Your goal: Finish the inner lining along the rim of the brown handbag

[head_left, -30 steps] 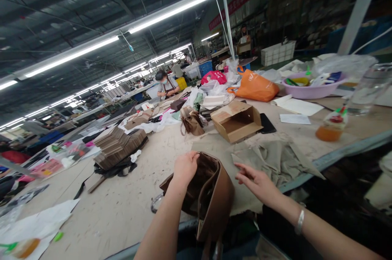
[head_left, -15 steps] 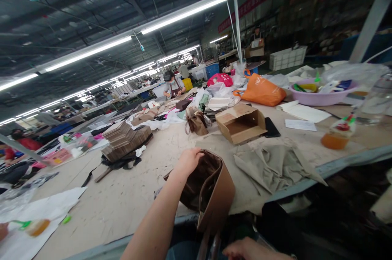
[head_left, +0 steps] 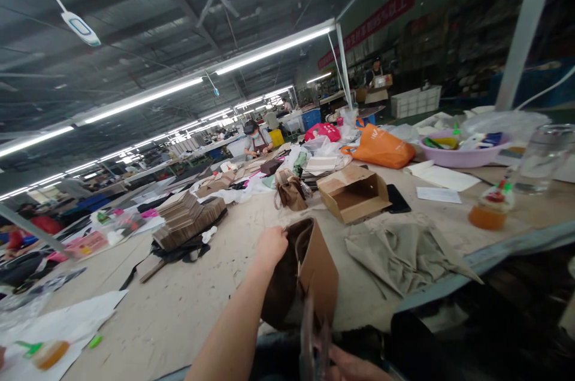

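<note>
A brown bag [head_left: 320,267] stands tilted at the table's near edge, its dark, lined opening facing me. My left hand [head_left: 273,246] is closed on the bag's upper rim, thumb and fingers pinching it. Low in the view, my right hand [head_left: 348,363] is closed around a two-pronged metal tool [head_left: 309,339], smeared by motion. The prongs point up at the near edge of the bag; whether they touch it I cannot tell. Part of the right hand is cut off by the frame.
Beyond the bag lie an open cardboard box [head_left: 354,194], a small brown bag [head_left: 290,189] and a phone [head_left: 398,198]. Grey-green fabric [head_left: 399,255] lies to the right, near an amber glue bottle [head_left: 487,216]. Stacked brown pieces [head_left: 191,219] stand left.
The metal tool and my right hand have come up to the bag's near edge. The bag has turned and stands more upright, with my left hand still on its rim. The view has shifted slightly.
</note>
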The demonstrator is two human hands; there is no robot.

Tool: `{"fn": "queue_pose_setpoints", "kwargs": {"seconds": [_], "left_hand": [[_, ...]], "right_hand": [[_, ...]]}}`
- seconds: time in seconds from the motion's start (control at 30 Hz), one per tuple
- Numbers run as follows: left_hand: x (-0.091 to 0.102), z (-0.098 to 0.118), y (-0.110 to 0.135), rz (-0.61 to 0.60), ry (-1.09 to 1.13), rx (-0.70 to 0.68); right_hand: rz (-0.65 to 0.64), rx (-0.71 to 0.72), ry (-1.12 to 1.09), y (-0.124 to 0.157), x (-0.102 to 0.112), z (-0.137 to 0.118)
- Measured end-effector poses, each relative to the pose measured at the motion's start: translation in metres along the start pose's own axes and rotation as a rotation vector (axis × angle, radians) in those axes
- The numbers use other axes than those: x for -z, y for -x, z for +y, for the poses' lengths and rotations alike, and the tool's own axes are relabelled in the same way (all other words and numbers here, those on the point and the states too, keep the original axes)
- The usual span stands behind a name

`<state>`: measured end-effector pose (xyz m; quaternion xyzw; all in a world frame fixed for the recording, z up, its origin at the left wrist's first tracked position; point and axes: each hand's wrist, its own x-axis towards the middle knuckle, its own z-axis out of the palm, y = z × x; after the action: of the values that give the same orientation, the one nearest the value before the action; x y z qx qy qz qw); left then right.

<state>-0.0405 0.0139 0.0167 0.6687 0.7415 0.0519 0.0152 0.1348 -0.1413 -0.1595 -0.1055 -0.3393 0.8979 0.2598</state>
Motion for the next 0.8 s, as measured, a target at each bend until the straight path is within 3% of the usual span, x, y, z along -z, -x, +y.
{"fn": "queue_pose_setpoints", "kwargs": {"seconds": [0.17,0.33,0.43,0.53,0.67,0.8], "left_hand": [[0.03,-0.047,0.021,-0.142,0.036,0.089],[0.025,-0.077,0.055,-0.455,0.38,0.264],[0.016,-0.081,0.067,-0.465,0.537,0.365],[0.012,-0.078,0.07,-0.429,0.589,0.429],[0.008,-0.069,0.065,-0.395,0.604,0.448],[0.001,-0.064,0.056,-0.389,0.628,0.418]], "right_hand": [[0.36,-0.031,-0.255,0.039,0.013,-0.06],[0.6,0.079,-0.099,0.047,0.046,-0.118],[0.811,0.15,0.255,0.042,0.058,-0.135],[0.995,0.337,0.796,0.039,0.05,-0.14],[0.817,0.533,1.571,0.032,0.011,-0.128],[0.774,0.433,1.88,0.007,-0.012,-0.117]]}}
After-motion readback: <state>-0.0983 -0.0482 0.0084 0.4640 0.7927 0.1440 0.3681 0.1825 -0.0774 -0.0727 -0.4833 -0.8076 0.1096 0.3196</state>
